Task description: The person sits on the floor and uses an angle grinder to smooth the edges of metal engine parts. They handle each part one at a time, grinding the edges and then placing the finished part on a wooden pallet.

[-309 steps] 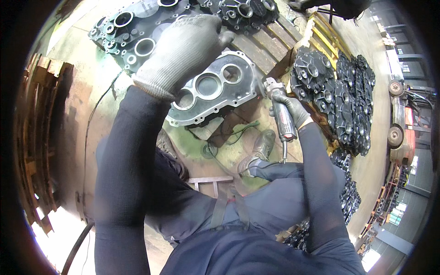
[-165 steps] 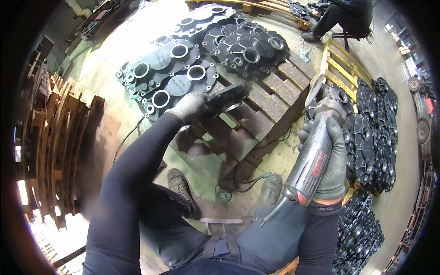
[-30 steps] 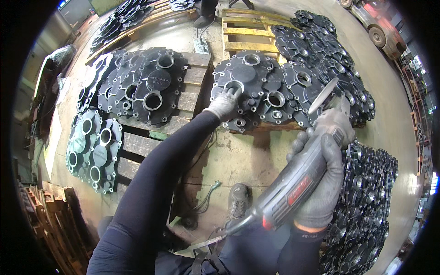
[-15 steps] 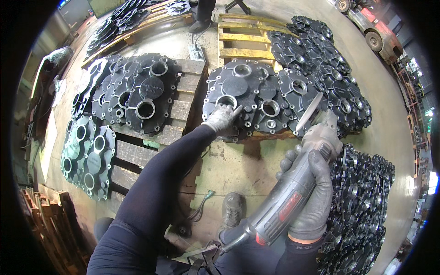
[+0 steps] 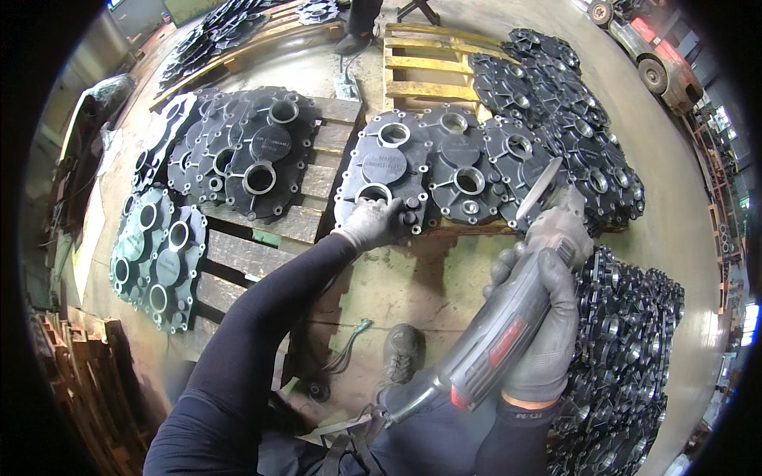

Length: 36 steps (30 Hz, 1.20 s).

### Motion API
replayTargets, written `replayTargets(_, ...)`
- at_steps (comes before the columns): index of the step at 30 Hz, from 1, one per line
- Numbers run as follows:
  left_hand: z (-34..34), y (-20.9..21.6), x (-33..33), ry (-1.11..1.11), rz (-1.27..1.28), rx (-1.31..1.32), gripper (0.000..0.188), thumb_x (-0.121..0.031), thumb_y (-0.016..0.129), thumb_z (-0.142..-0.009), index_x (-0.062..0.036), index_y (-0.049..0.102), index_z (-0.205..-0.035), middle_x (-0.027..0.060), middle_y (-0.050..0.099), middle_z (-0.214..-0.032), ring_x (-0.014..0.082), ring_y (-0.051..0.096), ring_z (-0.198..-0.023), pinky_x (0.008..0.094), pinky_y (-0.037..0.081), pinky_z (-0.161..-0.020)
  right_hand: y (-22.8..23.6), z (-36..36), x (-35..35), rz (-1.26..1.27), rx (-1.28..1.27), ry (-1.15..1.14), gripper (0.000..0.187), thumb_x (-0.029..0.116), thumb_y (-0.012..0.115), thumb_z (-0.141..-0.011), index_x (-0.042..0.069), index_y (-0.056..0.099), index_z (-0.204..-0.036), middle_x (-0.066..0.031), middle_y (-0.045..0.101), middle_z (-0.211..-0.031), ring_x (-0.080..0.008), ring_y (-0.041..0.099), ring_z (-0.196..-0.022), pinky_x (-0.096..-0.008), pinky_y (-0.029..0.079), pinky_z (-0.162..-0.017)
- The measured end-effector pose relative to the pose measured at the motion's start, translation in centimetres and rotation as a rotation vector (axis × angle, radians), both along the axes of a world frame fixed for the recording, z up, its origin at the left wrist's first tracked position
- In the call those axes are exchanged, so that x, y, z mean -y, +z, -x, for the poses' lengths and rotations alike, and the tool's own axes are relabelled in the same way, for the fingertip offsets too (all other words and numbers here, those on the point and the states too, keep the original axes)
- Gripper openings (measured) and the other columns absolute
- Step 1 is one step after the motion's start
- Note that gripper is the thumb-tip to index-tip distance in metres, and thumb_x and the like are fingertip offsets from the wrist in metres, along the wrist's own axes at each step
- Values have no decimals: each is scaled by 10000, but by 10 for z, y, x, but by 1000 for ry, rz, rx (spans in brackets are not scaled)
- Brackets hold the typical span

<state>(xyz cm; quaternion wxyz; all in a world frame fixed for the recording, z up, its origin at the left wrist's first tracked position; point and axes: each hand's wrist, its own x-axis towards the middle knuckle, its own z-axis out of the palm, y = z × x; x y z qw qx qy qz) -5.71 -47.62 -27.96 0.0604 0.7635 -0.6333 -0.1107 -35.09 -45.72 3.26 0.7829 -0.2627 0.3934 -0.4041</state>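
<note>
My right hand [image 5: 546,317], in a grey glove, is wrapped round the body of an angle grinder [image 5: 500,337]. Its thin disc [image 5: 540,190] points up and away, over the dark castings on the right. My left hand [image 5: 371,222], gloved too, grips the near ring-shaped hole of a dark metal cover casting [image 5: 384,168], fingers hooked into the opening and partly hidden. This casting has round openings and bolt holes along its rim. Right beside it lies a similar cover casting [image 5: 459,152], their edges close together.
Stacked cover castings [image 5: 615,349] rise at the near right. More lie on a wooden pallet [image 5: 313,208] at the left and by a yellow pallet [image 5: 429,63] farther off. A cable [image 5: 347,349] trails on the floor near my shoe [image 5: 403,349]. Another person's leg [image 5: 361,20] stands at the back.
My left hand has pulled the cover casting left, off the neighbouring one it overlapped, which now shows more fully. The grinder in my right hand has barely moved.
</note>
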Motion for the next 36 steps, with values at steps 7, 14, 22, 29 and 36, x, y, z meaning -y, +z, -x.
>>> replayTargets(7,10,-1,-10,281,127,-485,873,-520,902,-821,-102,528,-1490,235,726,-1202,406,722,-1123,501,571,-953,8,-2,-4,27,-37,-40,465,328,717,-1027,0,564,-1319,-155,688,-1040,-234,713,-899,-357,630,-777)
replayTargets(14,11,-9,-3,455,130,-602,937,-538,899,-850,-118,465,-1567,214,767,-1148,368,756,-1089,467,584,-964,6,-1,-3,31,23,76,434,349,735,-1029,9,581,-1250,-113,674,-1064,-170,720,-888,-275,658,-713)
replayTargets(22,0,-18,10,531,233,-685,488,-317,701,-1022,-134,555,-1450,280,741,-1144,443,730,-1100,541,561,-936,3,-17,-9,6,-89,19,441,335,718,-1022,22,585,-1303,-145,707,-1035,-224,724,-835,-349,645,-738)
replayTargets(29,-17,-22,17,546,67,-606,387,-111,500,-1028,-90,514,-1414,294,738,-1131,461,741,-1044,560,551,-938,7,-22,-10,9,-110,30,444,329,718,-1031,15,584,-1313,-145,704,-1088,-234,734,-945,-366,655,-788)
replayTargets(36,-1,21,38,571,75,-649,469,-257,525,-1048,-2,496,-1441,337,739,-1133,517,720,-1085,586,539,-989,15,-22,-11,3,-150,9,472,344,736,-1017,0,590,-1305,-129,688,-1073,-198,727,-897,-311,635,-766)
